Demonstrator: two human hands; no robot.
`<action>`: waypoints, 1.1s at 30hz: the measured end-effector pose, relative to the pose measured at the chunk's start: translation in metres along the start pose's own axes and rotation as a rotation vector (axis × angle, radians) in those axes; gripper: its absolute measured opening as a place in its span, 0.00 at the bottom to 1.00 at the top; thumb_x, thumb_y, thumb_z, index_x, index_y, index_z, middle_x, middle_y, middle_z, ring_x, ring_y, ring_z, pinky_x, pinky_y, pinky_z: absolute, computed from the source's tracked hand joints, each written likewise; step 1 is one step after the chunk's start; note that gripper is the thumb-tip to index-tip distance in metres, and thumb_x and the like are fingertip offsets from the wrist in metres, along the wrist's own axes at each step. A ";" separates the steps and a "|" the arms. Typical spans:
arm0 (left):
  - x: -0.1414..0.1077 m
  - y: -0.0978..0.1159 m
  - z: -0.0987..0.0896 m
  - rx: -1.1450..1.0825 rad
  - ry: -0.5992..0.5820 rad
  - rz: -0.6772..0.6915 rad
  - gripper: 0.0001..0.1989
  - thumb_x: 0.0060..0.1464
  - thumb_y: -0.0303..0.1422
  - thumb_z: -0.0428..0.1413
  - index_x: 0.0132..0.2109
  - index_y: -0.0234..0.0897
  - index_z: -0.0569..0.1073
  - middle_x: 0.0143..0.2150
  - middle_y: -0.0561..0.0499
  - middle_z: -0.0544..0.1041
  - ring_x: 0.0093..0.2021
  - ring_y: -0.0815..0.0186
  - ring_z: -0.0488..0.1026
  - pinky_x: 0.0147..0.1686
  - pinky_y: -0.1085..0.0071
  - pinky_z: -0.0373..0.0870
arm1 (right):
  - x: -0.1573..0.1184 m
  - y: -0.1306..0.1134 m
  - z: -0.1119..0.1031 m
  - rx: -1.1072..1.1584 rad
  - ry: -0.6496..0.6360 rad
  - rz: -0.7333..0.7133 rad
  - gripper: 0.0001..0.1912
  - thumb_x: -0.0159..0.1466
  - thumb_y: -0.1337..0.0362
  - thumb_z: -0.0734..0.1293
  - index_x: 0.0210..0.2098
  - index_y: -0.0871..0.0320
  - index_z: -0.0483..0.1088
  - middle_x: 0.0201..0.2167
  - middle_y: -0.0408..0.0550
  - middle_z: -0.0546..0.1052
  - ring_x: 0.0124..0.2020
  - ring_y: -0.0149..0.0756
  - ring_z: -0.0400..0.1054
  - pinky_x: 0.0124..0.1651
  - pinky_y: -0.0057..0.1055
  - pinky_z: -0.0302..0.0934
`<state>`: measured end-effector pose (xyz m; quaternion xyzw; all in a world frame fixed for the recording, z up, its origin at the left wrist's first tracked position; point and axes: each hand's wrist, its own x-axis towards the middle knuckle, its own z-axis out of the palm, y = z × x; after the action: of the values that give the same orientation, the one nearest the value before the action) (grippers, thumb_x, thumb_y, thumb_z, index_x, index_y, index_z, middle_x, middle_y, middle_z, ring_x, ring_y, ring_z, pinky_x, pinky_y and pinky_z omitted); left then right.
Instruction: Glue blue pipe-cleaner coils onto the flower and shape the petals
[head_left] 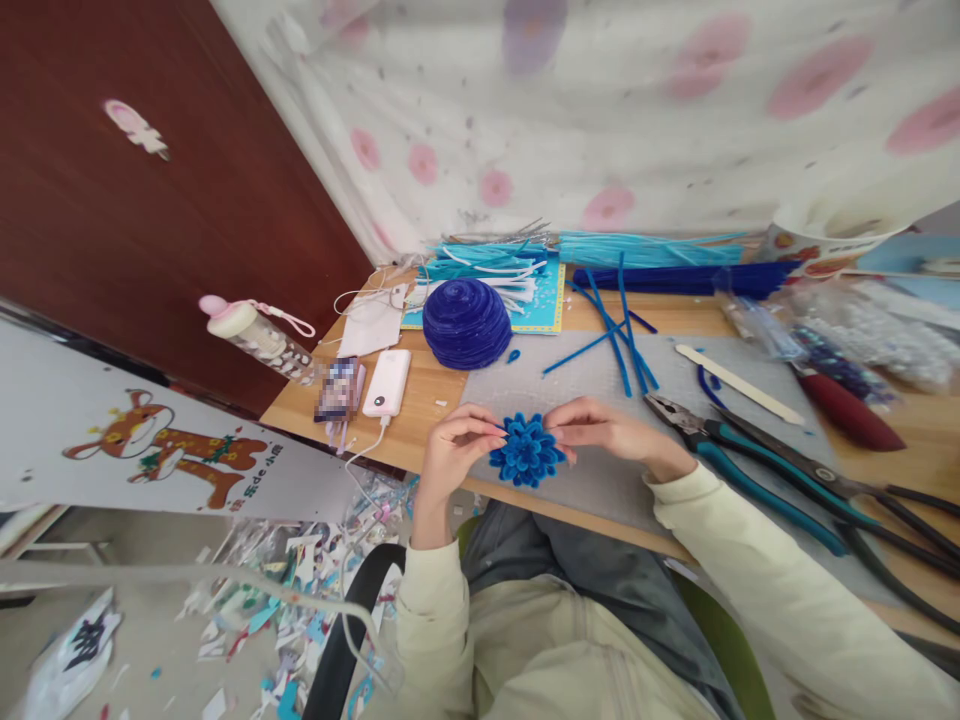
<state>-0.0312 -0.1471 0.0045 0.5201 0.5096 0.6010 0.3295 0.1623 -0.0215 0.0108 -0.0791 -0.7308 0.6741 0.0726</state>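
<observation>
A blue flower made of fuzzy pipe cleaners [527, 452], with layered looped petals, is held between my two hands over the table's front edge. My left hand [463, 445] pinches the petals on its left side with thumb and forefinger. On the opposite side, my right hand [596, 430] grips the flower's edge, its other fingertips partly behind the petals. Beyond the hands sits a dark blue dome of wound pipe cleaners [466, 324], with a small blue loop [514, 356] beside it. Several loose blue pipe cleaners [611, 335] lie crossed to the right.
Pliers [694, 425], scissors [817, 470] and a wooden stick [739, 384] lie right of my hands. Bundles of pipe cleaners [652, 249] line the back. A power bank [387, 383] and a bottle [259, 340] are at left; a paper bucket [817, 248] stands back right. Scraps cover the floor.
</observation>
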 end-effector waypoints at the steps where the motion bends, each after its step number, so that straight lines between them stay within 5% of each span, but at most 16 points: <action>1: 0.000 0.000 0.001 -0.004 0.006 0.009 0.05 0.41 0.34 0.66 0.28 0.38 0.80 0.32 0.49 0.74 0.35 0.66 0.72 0.34 0.70 0.68 | 0.000 0.000 0.000 0.013 -0.007 -0.005 0.22 0.61 0.50 0.63 0.20 0.60 0.66 0.18 0.41 0.67 0.23 0.29 0.59 0.29 0.27 0.52; 10: 0.000 0.000 0.007 -0.071 0.029 0.042 0.04 0.42 0.33 0.66 0.27 0.40 0.80 0.31 0.53 0.67 0.36 0.68 0.69 0.36 0.70 0.68 | -0.003 -0.002 -0.003 0.084 -0.051 -0.004 0.21 0.60 0.52 0.64 0.19 0.61 0.65 0.17 0.41 0.67 0.21 0.28 0.59 0.27 0.27 0.52; 18: -0.003 0.002 0.009 -0.084 0.102 0.010 0.03 0.45 0.33 0.64 0.30 0.39 0.80 0.30 0.52 0.70 0.34 0.69 0.70 0.35 0.72 0.68 | 0.004 -0.001 0.008 0.023 0.299 -0.069 0.20 0.61 0.48 0.63 0.24 0.59 0.64 0.21 0.40 0.67 0.24 0.30 0.62 0.30 0.28 0.57; 21: -0.003 0.002 0.009 -0.068 0.169 0.001 0.06 0.49 0.35 0.61 0.34 0.39 0.80 0.35 0.50 0.72 0.37 0.68 0.70 0.37 0.71 0.68 | 0.005 -0.001 0.009 0.000 0.299 -0.081 0.21 0.61 0.47 0.62 0.23 0.58 0.62 0.20 0.40 0.64 0.23 0.29 0.59 0.29 0.28 0.55; 28: -0.001 0.002 0.008 0.026 -0.078 -0.012 0.05 0.46 0.33 0.64 0.33 0.41 0.81 0.38 0.48 0.73 0.41 0.65 0.71 0.42 0.67 0.68 | 0.004 -0.002 0.006 -0.012 0.204 -0.097 0.21 0.60 0.50 0.63 0.20 0.58 0.59 0.19 0.38 0.57 0.23 0.27 0.53 0.28 0.27 0.50; 33: -0.002 -0.002 0.010 0.008 -0.136 0.013 0.05 0.45 0.34 0.65 0.33 0.43 0.81 0.38 0.48 0.75 0.41 0.63 0.72 0.42 0.65 0.68 | 0.004 -0.002 0.006 0.041 0.169 -0.048 0.19 0.59 0.51 0.64 0.21 0.58 0.60 0.19 0.37 0.57 0.23 0.27 0.51 0.27 0.27 0.48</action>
<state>-0.0219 -0.1456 0.0015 0.5643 0.4850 0.5644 0.3576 0.1573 -0.0267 0.0121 -0.1166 -0.7097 0.6779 0.1520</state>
